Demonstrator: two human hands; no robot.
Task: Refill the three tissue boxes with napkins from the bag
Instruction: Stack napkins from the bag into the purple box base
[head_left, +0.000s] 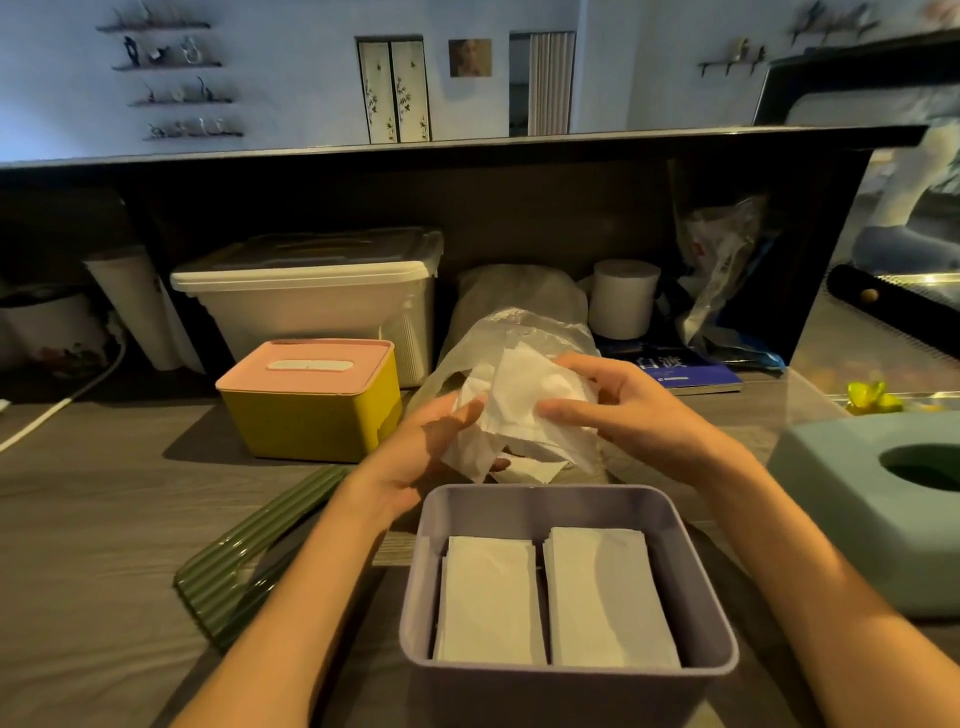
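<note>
Purple box (566, 670) at 6 o'clock: lid off, two neat stacks of napkins (550, 597) laid side by side inside. Judged partly to mostly filled; room above the stacks cannot be told.

Loose napkin wad (519, 410) is held above the far rim of the purple box, in front of the bag (524, 332) at 12 o'clock. Left hand (431, 452) is cupped under the wad, fingers curled against its lower edge. Right hand (608, 410) is closed over the top of it, thumb and fingers pinching the paper.

Yellow box (311, 410) at 10 o'clock: pink lid seated, contents not seen, so filled or not cannot be told. Blue box (852, 514) at 3 o'clock: closed, oval opening dark, no napkin showing; judged not yet filled.

Green lid (249, 566) lies at 8 o'clock, probably to be fitted on the purple box once it is full.
</note>
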